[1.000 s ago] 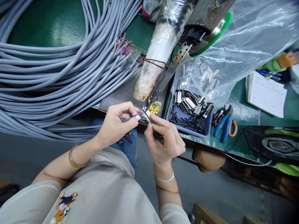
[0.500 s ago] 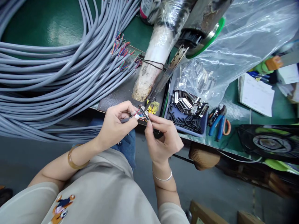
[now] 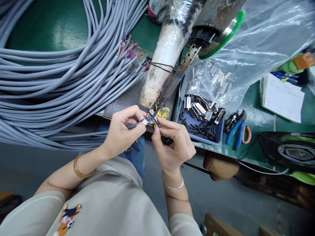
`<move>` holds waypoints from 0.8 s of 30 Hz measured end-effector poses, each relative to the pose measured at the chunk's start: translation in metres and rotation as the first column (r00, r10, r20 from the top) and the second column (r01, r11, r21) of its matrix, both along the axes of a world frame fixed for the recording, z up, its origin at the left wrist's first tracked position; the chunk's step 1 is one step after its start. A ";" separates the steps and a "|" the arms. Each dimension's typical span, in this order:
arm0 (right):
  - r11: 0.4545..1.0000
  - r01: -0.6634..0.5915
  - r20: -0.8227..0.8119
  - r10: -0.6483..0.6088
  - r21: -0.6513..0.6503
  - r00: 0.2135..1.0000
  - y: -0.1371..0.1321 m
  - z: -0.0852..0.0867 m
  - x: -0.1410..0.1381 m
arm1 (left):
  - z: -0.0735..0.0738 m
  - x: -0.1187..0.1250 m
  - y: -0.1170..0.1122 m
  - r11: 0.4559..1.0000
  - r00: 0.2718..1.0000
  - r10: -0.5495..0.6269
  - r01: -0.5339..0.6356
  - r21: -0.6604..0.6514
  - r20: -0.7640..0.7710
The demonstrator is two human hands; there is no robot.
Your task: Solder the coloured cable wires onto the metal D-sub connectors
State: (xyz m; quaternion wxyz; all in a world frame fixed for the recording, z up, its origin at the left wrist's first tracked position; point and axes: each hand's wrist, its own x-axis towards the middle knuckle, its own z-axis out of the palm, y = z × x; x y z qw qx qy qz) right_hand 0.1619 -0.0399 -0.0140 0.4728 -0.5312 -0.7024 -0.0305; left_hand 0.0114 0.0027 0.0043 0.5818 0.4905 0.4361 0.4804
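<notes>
My left hand (image 3: pixel 123 129) is closed on the end of a grey cable (image 3: pixel 133 125), with thin coloured wires (image 3: pixel 149 120) fanning out past the fingertips. Between thumb and fingers, my right hand (image 3: pixel 174 142) pinches the lower end of a metal-and-black D-sub connector (image 3: pixel 153 114). The wires reach the connector's pin row; which ones are joined is too small to tell. Coming down from above, a fixed soldering iron (image 3: pixel 180 70) has its tip at the connector, seemingly touching it. A yellow piece (image 3: pixel 163 113) lies just behind.
Bundled grey cables (image 3: pixel 81 78) with stripped ends fill the left. A wrapped white tube (image 3: pixel 157 72) and green-rimmed solder spool (image 3: pixel 225 39) stand above the hands. To the right are a blue tray (image 3: pixel 220 136) of connectors and black sleeves, pliers (image 3: pixel 235 129), paper (image 3: pixel 283 96) and a fan (image 3: pixel 292 149).
The view has shifted slightly, so the tray, pliers and paper appear farther right. The connector has shifted slightly under the iron's tip. Both hands keep their grips.
</notes>
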 end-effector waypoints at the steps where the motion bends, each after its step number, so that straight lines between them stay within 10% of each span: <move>1: 1.000 0.000 0.001 0.000 0.005 1.000 0.000 0.001 0.000 | 0.000 0.000 0.000 1.000 1.000 0.000 0.000 0.010 0.002; 24: 1.000 -0.026 0.061 0.027 -0.012 0.998 0.004 0.006 0.000 | 0.000 0.000 0.000 0.999 1.000 -0.011 0.012 -0.044 0.029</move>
